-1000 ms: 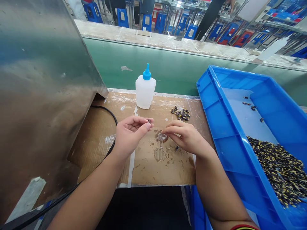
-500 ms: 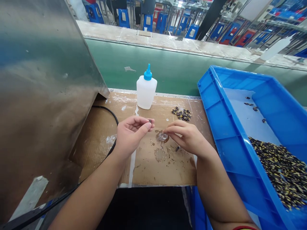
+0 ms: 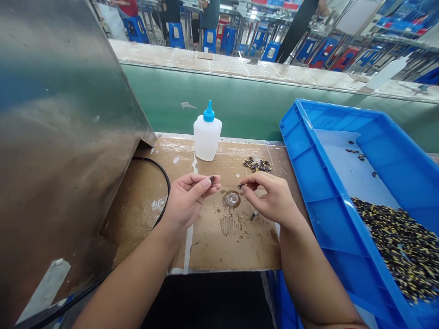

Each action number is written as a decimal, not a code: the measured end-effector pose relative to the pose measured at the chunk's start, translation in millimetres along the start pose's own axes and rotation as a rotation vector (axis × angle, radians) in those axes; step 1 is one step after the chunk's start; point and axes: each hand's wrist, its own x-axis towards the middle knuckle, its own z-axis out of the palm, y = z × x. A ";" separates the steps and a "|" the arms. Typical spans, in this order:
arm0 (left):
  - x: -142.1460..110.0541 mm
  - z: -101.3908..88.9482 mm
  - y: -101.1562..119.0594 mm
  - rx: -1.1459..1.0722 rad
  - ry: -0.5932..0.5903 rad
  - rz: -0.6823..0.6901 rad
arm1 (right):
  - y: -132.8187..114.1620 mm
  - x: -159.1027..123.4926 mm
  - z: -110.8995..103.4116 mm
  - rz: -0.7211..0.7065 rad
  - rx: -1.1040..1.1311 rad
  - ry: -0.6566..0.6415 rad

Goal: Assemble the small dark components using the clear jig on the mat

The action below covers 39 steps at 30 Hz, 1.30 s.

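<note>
Between the thumb and fingers of my left hand (image 3: 188, 196) is a small dark part (image 3: 211, 178), too small to name. My right hand (image 3: 269, 194) pinches another small black piece (image 3: 241, 186) at its fingertips, apart from the left one. Below and between the hands, a small round clear dish (image 3: 232, 198) sits on a wet patch of the cardboard (image 3: 212, 249). Behind my right hand lies a little pile of black and yellow parts (image 3: 258, 164). A small dark object (image 3: 254, 214) lies on the cardboard just under my right hand.
A white squeeze bottle (image 3: 207, 137) with a blue cap stands at the back. On the right, a blue bin (image 3: 317, 196) holds many black and yellow parts (image 3: 398, 246). A metal housing (image 3: 68, 128) rises at left, beside a black cable (image 3: 166, 183). A green belt (image 3: 240, 109) runs behind.
My right hand has lifted from the clear dish with the small black piece at its fingertips. My left hand still pinches its dark part. The view has tilted slightly upward.
</note>
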 end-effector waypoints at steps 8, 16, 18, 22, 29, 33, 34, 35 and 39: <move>-1.6 -1.1 -2.6 -0.154 -0.106 -0.099 | -36.5 -4.9 18.6 0.169 0.648 0.139; -7.1 4.6 -4.0 -0.103 -0.200 0.004 | -37.2 -10.6 37.5 -0.136 0.477 0.268; -7.4 4.8 -4.3 -0.079 -0.198 0.036 | -36.8 -10.6 38.5 -0.138 0.456 0.275; -7.4 5.4 -5.8 -0.038 -0.189 0.092 | -37.0 -9.3 38.1 -0.126 0.448 0.264; -7.7 6.7 -7.2 -0.040 -0.216 0.167 | -38.4 -7.2 39.1 -0.162 0.440 0.273; -8.3 6.5 -6.6 -0.029 -0.245 0.170 | -39.3 -6.6 39.5 -0.183 0.435 0.287; -8.3 6.1 -6.7 -0.028 -0.246 0.168 | -39.2 -6.6 39.5 -0.184 0.434 0.286; -8.4 5.6 -6.9 -0.027 -0.246 0.166 | -39.1 -6.6 39.5 -0.183 0.436 0.283; -7.7 2.5 -9.1 -0.005 -0.249 0.173 | -38.5 -6.8 39.3 -0.177 0.442 0.285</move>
